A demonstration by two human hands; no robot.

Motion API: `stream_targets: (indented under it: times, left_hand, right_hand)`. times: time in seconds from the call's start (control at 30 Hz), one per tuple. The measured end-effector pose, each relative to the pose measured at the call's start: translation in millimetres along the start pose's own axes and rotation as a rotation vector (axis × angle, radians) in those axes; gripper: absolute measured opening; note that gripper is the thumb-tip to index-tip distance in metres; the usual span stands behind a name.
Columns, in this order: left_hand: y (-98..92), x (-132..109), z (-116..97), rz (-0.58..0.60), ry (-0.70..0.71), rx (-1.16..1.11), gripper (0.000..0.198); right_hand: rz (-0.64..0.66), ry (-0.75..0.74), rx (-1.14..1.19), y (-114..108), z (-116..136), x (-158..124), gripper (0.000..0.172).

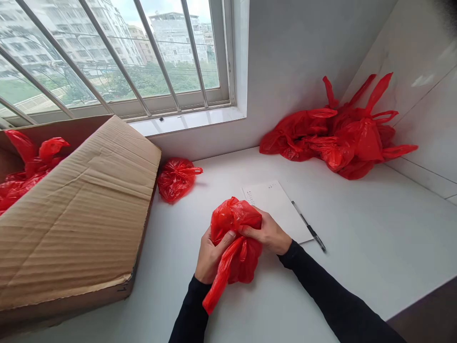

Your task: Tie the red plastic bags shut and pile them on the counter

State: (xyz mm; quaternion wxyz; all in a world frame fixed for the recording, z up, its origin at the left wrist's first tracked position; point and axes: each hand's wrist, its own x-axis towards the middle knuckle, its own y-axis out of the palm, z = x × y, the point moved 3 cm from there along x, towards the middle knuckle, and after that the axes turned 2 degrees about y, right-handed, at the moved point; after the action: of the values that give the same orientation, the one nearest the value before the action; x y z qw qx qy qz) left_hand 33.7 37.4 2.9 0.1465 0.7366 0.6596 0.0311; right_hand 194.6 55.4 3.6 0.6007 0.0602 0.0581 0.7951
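Note:
Between my two hands is a red plastic bag (pixel 235 214), crumpled and bunched, with one long handle hanging toward me at the lower left. My left hand (pixel 211 257) grips its left side, thumb laid across the front. On the other side my right hand (pixel 273 233) is closed round the bag's right edge, its thumb pressing near the middle. What the bag contains, if anything, is hidden by the plastic. Just beyond the right hand lies a white notebook (pixel 282 207) with small handwriting, a black pen (pixel 310 226) along its right edge.
A cardboard box (pixel 96 205) with red bags (pixel 30 166) inside stands at left, a flap slanting over it. Beside it sits a tied red bag (pixel 176 178). Several red bags (pixel 342 138) are heaped in the back right corner. Behind the white table (pixel 374 228) is a barred window (pixel 143 62).

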Motion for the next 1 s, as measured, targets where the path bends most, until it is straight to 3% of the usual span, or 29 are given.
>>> stream_targets:
  times: [0.37, 0.57, 0.67, 0.9, 1.0]
  left_hand:
    - [-5.4, 6.2, -5.8, -0.161, -0.027, -0.179, 0.042]
    - [1.1, 1.8, -10.7, -0.042, -0.040, -0.135, 0.043]
    - [-0.9, 3.5, -9.1, -0.075, -0.019, -0.097, 0.042]
    - [-10.1, 6.5, 1.2, -0.122, -0.024, -0.081, 0.034]
    - [-11.8, 5.6, 5.2, -0.097, -0.024, -0.066, 0.032]
  right_hand:
    - [0.056, -0.049, 0.123, 2.0, 3.1, 0.5, 0.030]
    - [-0.019, -0.053, 0.167, 1.0, 0.0, 2.0, 0.028]
    - [-0.067, -0.044, 0.092, -0.1, -1.2, 3.3, 0.026]
    - [0.073, -0.002, 0.081, 6.9, 2.7, 0.0, 0.043]
    - [0.067, -0.003, 0.141, 6.5, 2.4, -0.4, 0.040]
